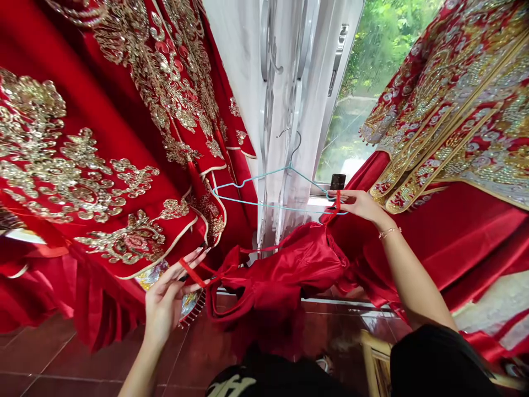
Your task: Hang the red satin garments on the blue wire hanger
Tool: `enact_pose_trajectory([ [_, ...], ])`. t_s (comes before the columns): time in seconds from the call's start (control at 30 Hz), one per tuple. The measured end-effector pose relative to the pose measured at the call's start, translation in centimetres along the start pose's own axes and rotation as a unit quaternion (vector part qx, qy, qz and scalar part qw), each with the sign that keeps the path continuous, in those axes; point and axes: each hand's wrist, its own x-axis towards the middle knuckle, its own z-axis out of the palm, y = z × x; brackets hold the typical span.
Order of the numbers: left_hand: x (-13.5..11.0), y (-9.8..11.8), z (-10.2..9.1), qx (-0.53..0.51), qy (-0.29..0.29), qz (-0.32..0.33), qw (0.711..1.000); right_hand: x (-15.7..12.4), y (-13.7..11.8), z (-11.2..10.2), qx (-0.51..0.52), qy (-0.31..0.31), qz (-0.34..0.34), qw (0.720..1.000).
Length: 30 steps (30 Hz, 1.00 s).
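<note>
A shiny red strappy dress (pixel 285 262) hangs between my hands, its bodice bunched and sagging in the middle. My left hand (pixel 165 292) has one red strap looped across its fingers, with the thumb below. My right hand (pixel 357 207) pinches the other strap at the right end of a thin light-blue wire hanger (pixel 273 207). That strap crosses over the hanger's right end. The hanger's left end is apart from my left hand, close to the embroidered cloth, and its hook points up.
Red garments with gold embroidery hang at the left (pixel 119 132) and right (pixel 463 121). White curtains (pixel 237 33) and a window (pixel 351 110) stand behind, with a dark phone (pixel 338 182) at the sill. A wooden stool (pixel 374 353) stands on the reddish tiled floor (pixel 103 358).
</note>
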Motion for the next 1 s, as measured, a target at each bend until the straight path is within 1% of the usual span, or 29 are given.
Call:
enact_pose_trajectory([
  [0.07,0.4,0.3,0.2,0.005,0.000,-0.002,1.000,0.6,-1.0,0.0,0.006,-0.006,-0.011,1.000],
  [0.13,0.8,0.4,0.5,0.011,0.002,0.002,1.000,1.1,-1.7,-0.1,0.013,-0.030,-0.005,0.999],
  [0.23,1.4,0.5,1.0,0.023,-0.017,-0.006,1.000,1.1,-2.2,-0.5,0.027,-0.109,0.019,0.993],
  [0.3,2.2,0.8,1.3,0.027,-0.033,-0.015,0.999,0.7,-2.3,-0.9,0.032,-0.145,0.015,0.989],
  [0.4,4.3,1.8,1.7,0.027,-0.034,0.010,0.999,0.0,-2.2,-1.6,0.021,-0.138,0.009,0.990],
  [0.47,6.3,2.7,2.0,0.012,-0.030,0.036,0.999,-0.2,-2.1,-2.2,-0.003,-0.125,0.028,0.992],
  [0.53,8.2,3.5,2.5,-0.006,-0.034,0.048,0.998,-0.3,-2.3,-2.9,-0.035,-0.124,0.049,0.990],
  [0.67,11.3,4.9,3.9,0.000,-0.079,0.052,0.996,-0.5,-3.4,-3.5,-0.058,-0.152,0.066,0.985],
  [0.83,13.0,6.3,6.5,0.053,-0.166,0.023,0.984,-1.0,-5.0,-3.2,-0.052,-0.161,0.055,0.984],
  [1.0,14.0,7.3,9.9,0.104,-0.233,0.019,0.967,-1.3,-5.1,-2.8,-0.047,-0.159,0.049,0.985],
])
